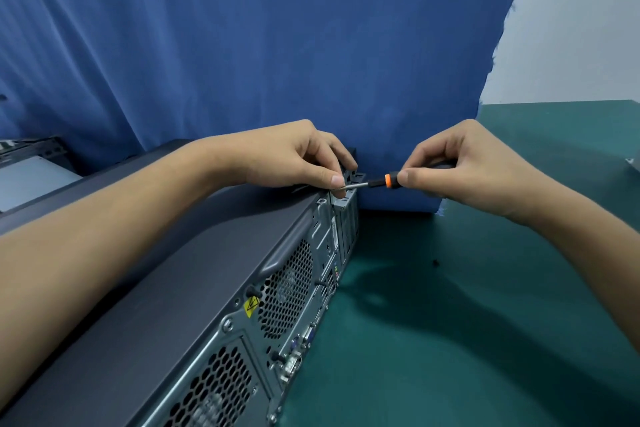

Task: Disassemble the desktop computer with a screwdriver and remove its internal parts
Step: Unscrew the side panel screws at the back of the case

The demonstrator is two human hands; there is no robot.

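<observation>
Desktop computer (194, 274) lying flat on green surface (467, 322), rear panel facing right, near end cut off by frame. Screwdriver (372, 183) pinched in right hand (460, 166), tip hidden behind left hand (298, 156) fingers, curled narrow on top rear corner. Screw itself impossible to make out.

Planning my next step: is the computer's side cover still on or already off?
Still on: the dark cover panel lies unbroken across the computer case.
</observation>
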